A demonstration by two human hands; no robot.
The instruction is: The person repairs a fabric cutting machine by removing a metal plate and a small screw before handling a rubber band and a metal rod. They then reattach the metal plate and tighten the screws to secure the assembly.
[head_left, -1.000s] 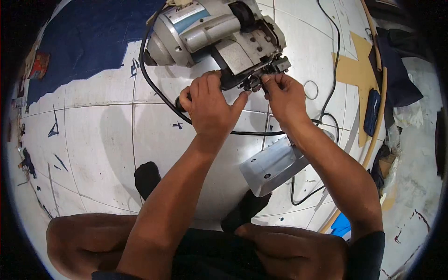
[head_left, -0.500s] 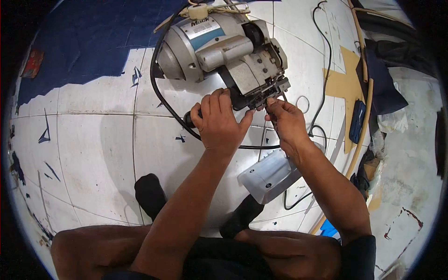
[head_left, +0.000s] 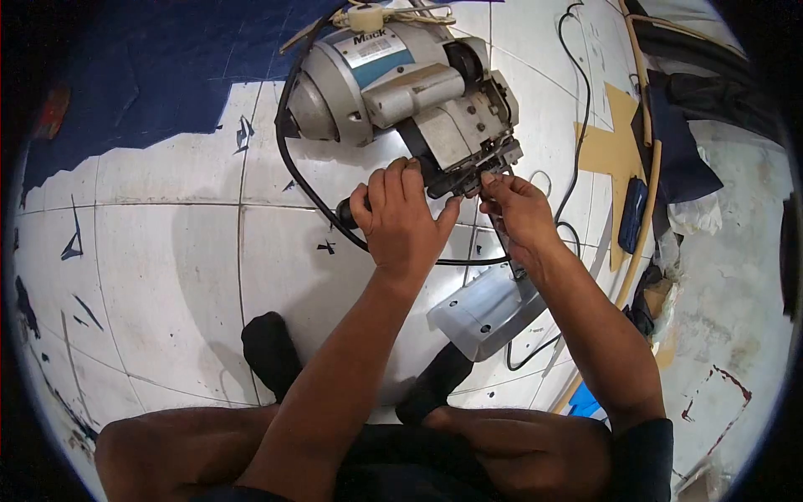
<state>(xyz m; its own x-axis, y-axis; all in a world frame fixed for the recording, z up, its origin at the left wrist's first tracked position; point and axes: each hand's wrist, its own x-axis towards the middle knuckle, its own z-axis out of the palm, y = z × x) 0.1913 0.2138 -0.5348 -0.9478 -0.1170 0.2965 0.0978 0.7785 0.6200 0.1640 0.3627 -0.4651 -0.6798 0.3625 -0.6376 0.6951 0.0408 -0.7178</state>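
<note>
My left hand (head_left: 400, 219) clasps the black handle of the cutting machine (head_left: 401, 88) lying on the tiled floor (head_left: 167, 251); my right hand (head_left: 517, 209) pinches a small part at its blade mechanism. Grey cover (head_left: 485, 309) lies nearby.

We could not see what the right hand (head_left: 517, 211) pinched at the cutting machine (head_left: 401, 92); its fingertips covered the small part. The left hand (head_left: 401, 219) hid the machine's black handle. The blue cloth (head_left: 142, 75) ran off the frame's dark rim, blurred.
</note>
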